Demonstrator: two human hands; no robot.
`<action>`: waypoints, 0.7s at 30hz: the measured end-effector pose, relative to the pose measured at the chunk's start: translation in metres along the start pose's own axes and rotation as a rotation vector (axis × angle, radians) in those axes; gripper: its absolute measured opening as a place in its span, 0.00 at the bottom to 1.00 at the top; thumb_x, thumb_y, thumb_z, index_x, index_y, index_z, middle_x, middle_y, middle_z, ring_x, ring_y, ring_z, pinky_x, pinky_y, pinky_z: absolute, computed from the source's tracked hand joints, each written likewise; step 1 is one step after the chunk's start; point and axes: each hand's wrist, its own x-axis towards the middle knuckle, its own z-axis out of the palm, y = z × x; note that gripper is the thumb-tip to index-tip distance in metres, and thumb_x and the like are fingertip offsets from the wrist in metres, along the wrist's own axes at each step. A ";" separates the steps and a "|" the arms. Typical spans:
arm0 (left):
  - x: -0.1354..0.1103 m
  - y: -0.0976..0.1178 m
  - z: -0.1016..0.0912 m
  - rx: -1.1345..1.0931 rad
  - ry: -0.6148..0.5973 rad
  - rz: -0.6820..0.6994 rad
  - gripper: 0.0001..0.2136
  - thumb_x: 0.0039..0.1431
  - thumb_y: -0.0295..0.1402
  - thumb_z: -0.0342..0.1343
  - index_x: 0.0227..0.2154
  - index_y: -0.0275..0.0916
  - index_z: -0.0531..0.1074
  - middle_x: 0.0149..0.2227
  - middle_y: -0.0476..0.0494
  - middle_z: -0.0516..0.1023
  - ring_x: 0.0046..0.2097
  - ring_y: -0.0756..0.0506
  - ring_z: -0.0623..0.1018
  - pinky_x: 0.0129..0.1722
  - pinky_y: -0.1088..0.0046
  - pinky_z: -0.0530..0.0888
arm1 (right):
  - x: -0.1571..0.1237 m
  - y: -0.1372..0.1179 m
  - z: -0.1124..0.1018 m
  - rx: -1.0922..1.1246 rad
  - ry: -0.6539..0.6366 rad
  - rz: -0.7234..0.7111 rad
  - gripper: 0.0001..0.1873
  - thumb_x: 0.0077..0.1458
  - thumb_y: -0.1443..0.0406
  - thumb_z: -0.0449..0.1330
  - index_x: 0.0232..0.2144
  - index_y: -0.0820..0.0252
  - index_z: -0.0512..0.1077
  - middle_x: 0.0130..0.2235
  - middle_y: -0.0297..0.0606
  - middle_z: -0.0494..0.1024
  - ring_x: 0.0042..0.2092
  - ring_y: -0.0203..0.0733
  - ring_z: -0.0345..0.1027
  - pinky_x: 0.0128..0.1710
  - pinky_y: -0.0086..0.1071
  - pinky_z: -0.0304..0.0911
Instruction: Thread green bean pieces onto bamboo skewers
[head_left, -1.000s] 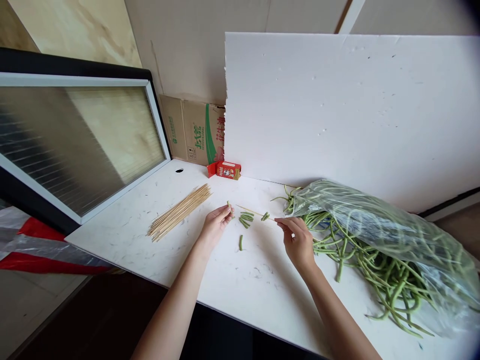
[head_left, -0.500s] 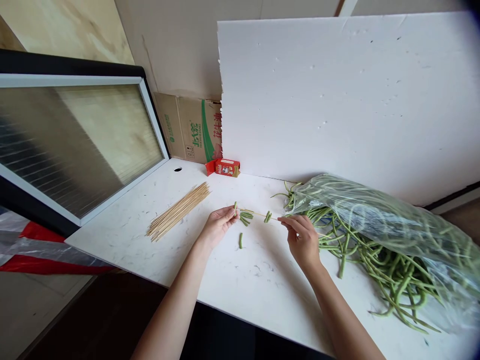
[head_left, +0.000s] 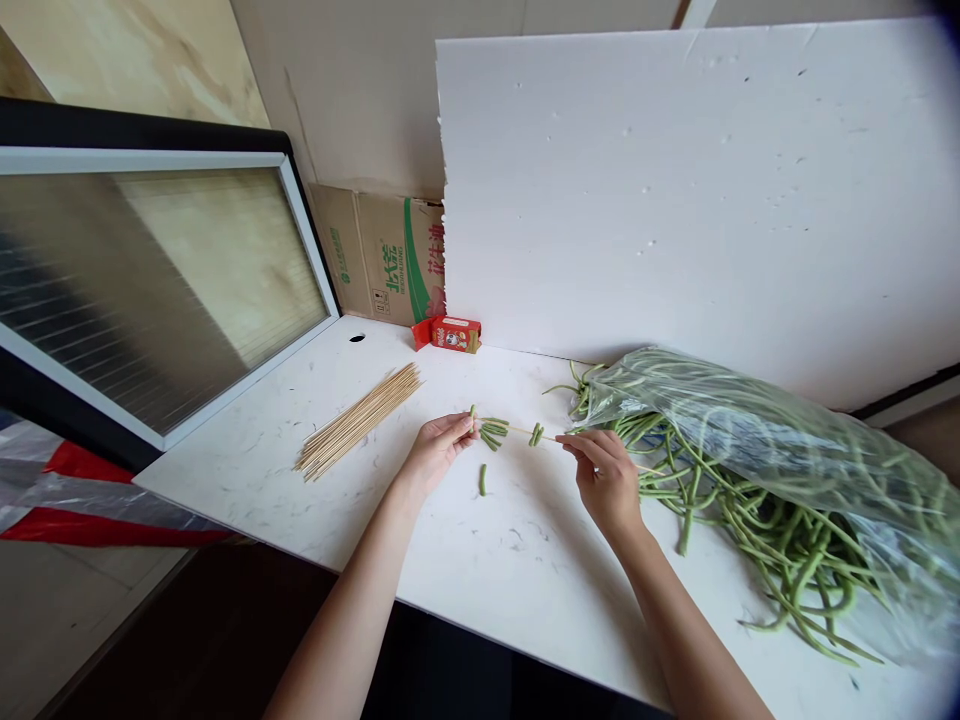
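My right hand (head_left: 606, 475) is closed on a thin bamboo skewer (head_left: 519, 430), which points left across the middle of the table. Two short pieces of green bean (head_left: 536, 434) are threaded on it, a little left of my right fingertips. A bean piece (head_left: 472, 418) is pinched upright between the fingers of my left hand (head_left: 441, 445), at the far end of the skewer. Whether the skewer's tip has entered that piece, I cannot tell. Several cut bean pieces (head_left: 493, 435) lie in a small group under the skewer, and one single piece (head_left: 483, 480) lies nearer to me.
A bundle of bamboo skewers (head_left: 360, 420) lies to the left on the white table (head_left: 510, 570). At the right, long green beans (head_left: 802, 560) spill from a clear plastic bag (head_left: 757, 420). A red box (head_left: 456, 335) and a cardboard box (head_left: 382, 260) stand at the back, beside a white foam board (head_left: 675, 200).
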 end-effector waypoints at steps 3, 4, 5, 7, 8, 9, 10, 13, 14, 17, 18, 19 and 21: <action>0.001 -0.001 0.000 0.008 0.013 0.011 0.12 0.55 0.35 0.73 0.38 0.34 0.84 0.38 0.41 0.82 0.40 0.49 0.77 0.47 0.69 0.71 | -0.002 0.001 0.001 -0.012 -0.004 0.000 0.16 0.71 0.67 0.54 0.43 0.52 0.83 0.37 0.41 0.82 0.40 0.48 0.71 0.38 0.41 0.67; 0.001 -0.001 0.000 0.011 0.018 0.015 0.11 0.55 0.35 0.73 0.38 0.34 0.84 0.37 0.41 0.82 0.40 0.49 0.77 0.48 0.69 0.71 | -0.002 0.001 0.001 -0.013 -0.005 -0.002 0.16 0.71 0.67 0.54 0.43 0.52 0.83 0.38 0.41 0.82 0.40 0.48 0.71 0.37 0.40 0.67; 0.001 0.000 0.000 0.013 0.019 0.016 0.11 0.55 0.36 0.73 0.37 0.34 0.84 0.37 0.41 0.82 0.40 0.49 0.77 0.48 0.69 0.71 | -0.002 0.001 0.001 -0.014 -0.006 -0.003 0.16 0.71 0.67 0.54 0.43 0.52 0.83 0.38 0.41 0.82 0.40 0.48 0.71 0.37 0.40 0.67; 0.000 0.000 0.000 0.014 0.012 0.011 0.11 0.55 0.36 0.73 0.37 0.33 0.84 0.37 0.41 0.82 0.40 0.49 0.77 0.48 0.69 0.71 | -0.002 0.001 0.001 -0.014 -0.001 -0.008 0.16 0.71 0.67 0.54 0.43 0.53 0.83 0.38 0.41 0.82 0.40 0.47 0.71 0.37 0.40 0.67; 0.000 0.000 0.000 0.015 0.004 0.006 0.11 0.55 0.36 0.73 0.36 0.33 0.84 0.37 0.41 0.82 0.40 0.49 0.77 0.47 0.69 0.71 | -0.002 0.001 0.001 -0.013 0.002 -0.010 0.16 0.71 0.67 0.54 0.43 0.53 0.83 0.37 0.41 0.82 0.40 0.47 0.71 0.37 0.40 0.67; 0.000 0.001 0.000 0.015 -0.003 -0.001 0.11 0.55 0.36 0.73 0.36 0.33 0.84 0.37 0.41 0.81 0.40 0.49 0.77 0.47 0.69 0.71 | -0.003 0.001 0.001 -0.014 0.007 -0.012 0.16 0.71 0.67 0.54 0.43 0.53 0.83 0.37 0.41 0.82 0.40 0.47 0.71 0.38 0.40 0.67; 0.000 0.001 0.000 0.015 -0.008 -0.006 0.12 0.56 0.37 0.73 0.37 0.33 0.84 0.36 0.40 0.81 0.40 0.49 0.77 0.46 0.69 0.71 | -0.003 0.001 0.001 -0.016 0.012 -0.014 0.16 0.71 0.68 0.54 0.43 0.52 0.83 0.37 0.41 0.82 0.40 0.47 0.71 0.38 0.41 0.67; 0.000 0.000 -0.001 0.016 -0.002 -0.012 0.13 0.55 0.36 0.73 0.38 0.32 0.84 0.37 0.40 0.82 0.40 0.49 0.77 0.46 0.69 0.71 | -0.004 0.002 0.000 -0.033 0.019 -0.017 0.16 0.71 0.68 0.54 0.43 0.52 0.83 0.37 0.41 0.83 0.40 0.48 0.72 0.38 0.41 0.67; 0.000 0.000 -0.001 0.017 0.004 -0.011 0.13 0.54 0.36 0.74 0.38 0.32 0.85 0.37 0.39 0.82 0.40 0.48 0.77 0.47 0.69 0.71 | -0.005 0.002 0.000 -0.044 0.019 -0.020 0.16 0.71 0.68 0.54 0.44 0.52 0.83 0.37 0.41 0.83 0.40 0.48 0.72 0.38 0.41 0.67; 0.001 0.000 -0.002 0.021 0.026 -0.005 0.13 0.52 0.36 0.75 0.37 0.33 0.85 0.38 0.39 0.83 0.40 0.48 0.78 0.47 0.69 0.72 | -0.007 0.002 -0.001 -0.086 0.017 -0.040 0.18 0.70 0.70 0.54 0.45 0.51 0.83 0.38 0.41 0.83 0.40 0.47 0.72 0.37 0.39 0.66; 0.000 0.000 -0.001 0.024 0.033 -0.001 0.13 0.52 0.35 0.75 0.37 0.33 0.85 0.38 0.39 0.83 0.40 0.48 0.78 0.48 0.68 0.72 | -0.007 0.002 -0.001 -0.099 0.017 -0.045 0.18 0.70 0.71 0.54 0.45 0.51 0.83 0.39 0.40 0.83 0.41 0.47 0.72 0.37 0.39 0.66; 0.000 0.000 -0.001 0.028 0.039 0.004 0.13 0.51 0.35 0.76 0.36 0.33 0.85 0.38 0.38 0.83 0.40 0.48 0.78 0.48 0.68 0.72 | -0.008 0.002 -0.001 -0.111 0.015 -0.048 0.19 0.70 0.71 0.53 0.45 0.51 0.83 0.39 0.41 0.83 0.41 0.47 0.72 0.37 0.39 0.66; -0.001 0.001 0.001 0.036 0.048 0.011 0.13 0.50 0.35 0.76 0.35 0.32 0.85 0.37 0.38 0.83 0.40 0.47 0.78 0.48 0.67 0.72 | -0.008 0.002 -0.002 -0.128 0.008 -0.049 0.20 0.69 0.72 0.53 0.45 0.50 0.83 0.40 0.41 0.83 0.41 0.47 0.72 0.36 0.39 0.66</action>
